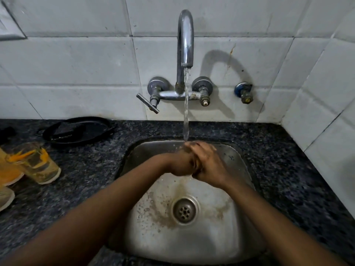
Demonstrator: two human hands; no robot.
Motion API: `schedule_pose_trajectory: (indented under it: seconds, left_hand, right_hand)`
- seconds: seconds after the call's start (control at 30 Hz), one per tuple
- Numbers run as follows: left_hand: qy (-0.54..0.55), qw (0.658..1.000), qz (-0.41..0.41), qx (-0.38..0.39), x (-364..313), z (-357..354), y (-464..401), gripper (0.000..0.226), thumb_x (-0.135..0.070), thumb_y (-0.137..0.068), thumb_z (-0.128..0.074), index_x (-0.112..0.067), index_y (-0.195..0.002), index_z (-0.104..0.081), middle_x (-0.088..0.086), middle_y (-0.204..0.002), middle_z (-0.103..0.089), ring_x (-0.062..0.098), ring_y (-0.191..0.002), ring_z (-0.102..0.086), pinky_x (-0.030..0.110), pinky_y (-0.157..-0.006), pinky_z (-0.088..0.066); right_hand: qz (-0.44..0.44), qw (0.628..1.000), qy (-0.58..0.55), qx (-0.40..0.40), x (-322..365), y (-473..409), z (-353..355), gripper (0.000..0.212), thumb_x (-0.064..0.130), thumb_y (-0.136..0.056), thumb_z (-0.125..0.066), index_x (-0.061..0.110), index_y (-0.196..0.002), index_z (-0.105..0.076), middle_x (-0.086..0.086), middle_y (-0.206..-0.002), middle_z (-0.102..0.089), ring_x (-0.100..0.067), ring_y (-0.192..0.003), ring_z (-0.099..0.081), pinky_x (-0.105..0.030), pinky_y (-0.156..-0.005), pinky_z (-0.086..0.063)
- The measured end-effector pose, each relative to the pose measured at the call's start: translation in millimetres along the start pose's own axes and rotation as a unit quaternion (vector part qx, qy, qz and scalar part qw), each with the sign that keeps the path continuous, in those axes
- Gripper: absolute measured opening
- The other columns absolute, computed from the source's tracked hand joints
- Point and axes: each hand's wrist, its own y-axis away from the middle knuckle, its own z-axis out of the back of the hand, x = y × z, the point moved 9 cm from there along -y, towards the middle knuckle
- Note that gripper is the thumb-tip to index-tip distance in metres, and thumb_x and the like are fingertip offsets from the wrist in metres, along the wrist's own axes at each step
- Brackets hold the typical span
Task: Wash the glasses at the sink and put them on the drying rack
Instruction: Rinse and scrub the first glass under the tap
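My left hand (177, 163) and my right hand (208, 166) are pressed together over the back of the steel sink (182, 242), fingers closed around each other, with no glass visible between them. Water (186, 112) runs from the chrome faucet (185, 39) onto the fingers. A clear glass with an orange pattern (33, 163) stands on the dark granite counter (82, 181) to the left of the sink. Two more glasses sit at the frame's left edge, one orange-tinted (8, 174) and one below it (4, 197), both partly cut off.
A black pan (76, 131) lies on the counter behind the glasses, against the tiled wall. The tap lever (148, 103) sticks out to the faucet's left; a blue valve (243, 92) is on the wall to its right. The drain (184, 210) sits mid-sink amid brown stains.
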Motion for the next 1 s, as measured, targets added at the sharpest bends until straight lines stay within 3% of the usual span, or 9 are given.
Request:
schedule_pose_trajectory:
  seconds: [0.13, 0.3, 0.5, 0.57, 0.63, 0.7, 0.8, 0.9, 1.0]
  left_hand:
    - [-0.2, 0.976, 0.089, -0.004, 16.8, -3.0, -10.6, 0.038, -0.017, -0.096, -0.041, -0.002, -0.13, -0.047, 0.017, -0.136, -0.049, 0.033, -0.124, -0.047, 0.042, -0.105, -0.038]
    - [-0.113, 0.987, 0.112, 0.022, 12.5, 19.9, -18.4, 0.044, -0.01, -0.092, -0.049, 0.0, -0.134, -0.043, 0.017, -0.14, -0.044, 0.032, -0.127, -0.044, 0.038, -0.106, -0.034]
    - [0.02, 0.996, 0.071, 0.05, 5.3, 29.6, 0.0, 0.029, -0.007, -0.092, -0.048, 0.0, -0.118, -0.056, 0.009, -0.111, -0.054, 0.017, -0.097, -0.051, 0.027, -0.09, -0.041]
    - [0.035, 0.997, 0.076, -0.007, 6.5, 44.2, -3.8, 0.024, -0.005, -0.091, -0.048, 0.002, -0.112, -0.058, 0.012, -0.101, -0.057, 0.015, -0.086, -0.053, 0.023, -0.077, -0.044]
    - [0.1, 0.982, 0.079, -0.141, 9.9, 74.3, -7.1, 0.015, -0.002, -0.09, -0.048, 0.0, -0.093, -0.062, 0.01, -0.079, -0.057, 0.012, -0.064, -0.055, 0.021, -0.063, -0.046]
    - [0.183, 0.95, 0.051, -0.247, 11.6, 96.9, -7.6, 0.023, -0.008, -0.092, -0.048, -0.01, -0.071, -0.059, 0.009, -0.068, -0.055, 0.017, -0.058, -0.055, 0.034, -0.068, -0.05]
    - [0.133, 0.953, 0.009, -0.27, -5.6, 90.5, -7.1, 0.041, -0.036, -0.098, -0.036, -0.014, -0.069, -0.053, 0.01, -0.074, -0.062, 0.02, -0.069, -0.057, 0.035, -0.075, -0.047]
    - [0.055, 0.903, 0.014, -0.425, -4.9, 91.2, 9.8, 0.049, -0.049, -0.095, -0.035, -0.014, -0.065, -0.053, 0.02, -0.077, -0.066, 0.031, -0.072, -0.061, 0.038, -0.073, -0.047]
    - [0.136, 0.86, -0.001, -0.492, 18.8, 101.1, 18.0, 0.048, -0.04, -0.093, -0.048, -0.01, -0.056, -0.056, 0.012, -0.055, -0.057, 0.023, -0.051, -0.052, 0.032, -0.055, -0.043]
  right_hand:
    - [0.024, 1.0, 0.001, -0.016, -0.6, -2.2, -1.9, 0.09, 0.013, -0.05, -0.086, 0.028, -0.128, -0.043, -0.01, -0.129, -0.053, -0.031, -0.118, -0.05, -0.048, -0.1, -0.041]
    - [-0.061, 0.991, -0.109, -0.046, -12.9, -14.9, 6.9, 0.087, 0.014, -0.055, -0.084, 0.037, -0.127, -0.04, 0.001, -0.129, -0.052, -0.021, -0.118, -0.05, -0.044, -0.096, -0.047]
    - [-0.071, 0.993, -0.081, -0.049, -5.9, -15.1, 2.2, 0.088, 0.02, -0.054, -0.084, 0.027, -0.131, -0.041, -0.002, -0.127, -0.054, -0.023, -0.116, -0.052, -0.045, -0.099, -0.043]
    - [-0.082, 0.991, -0.094, -0.055, -7.4, -24.3, 2.9, 0.086, 0.02, -0.058, -0.084, 0.022, -0.133, -0.042, -0.007, -0.128, -0.055, -0.027, -0.116, -0.053, -0.045, -0.098, -0.044]
    - [-0.106, 0.986, -0.107, -0.076, -15.7, -32.2, 7.9, 0.078, 0.019, -0.064, -0.082, 0.016, -0.132, -0.043, -0.013, -0.124, -0.057, -0.032, -0.112, -0.054, -0.049, -0.095, -0.045]
    - [-0.163, 0.977, -0.09, -0.1, -32.8, -35.3, 12.2, 0.076, 0.022, -0.064, -0.08, 0.019, -0.129, -0.042, -0.011, -0.118, -0.059, -0.032, -0.107, -0.056, -0.051, -0.09, -0.047]
    - [-0.218, 0.964, -0.089, -0.122, -34.2, -37.1, 16.4, 0.079, 0.033, -0.061, -0.079, 0.028, -0.128, -0.036, -0.007, -0.116, -0.062, -0.028, -0.108, -0.058, -0.048, -0.089, -0.049]
    - [-0.226, 0.97, -0.038, -0.085, -21.1, -47.3, 13.9, 0.07, 0.037, -0.069, -0.075, 0.02, -0.127, -0.039, -0.009, -0.112, -0.062, -0.03, -0.105, -0.06, -0.044, -0.088, -0.051]
    - [-0.225, 0.961, -0.163, 0.013, -17.9, -44.6, 2.1, 0.085, 0.029, -0.066, -0.08, 0.024, -0.135, -0.032, -0.007, -0.12, -0.057, -0.029, -0.11, -0.058, -0.044, -0.09, -0.051]
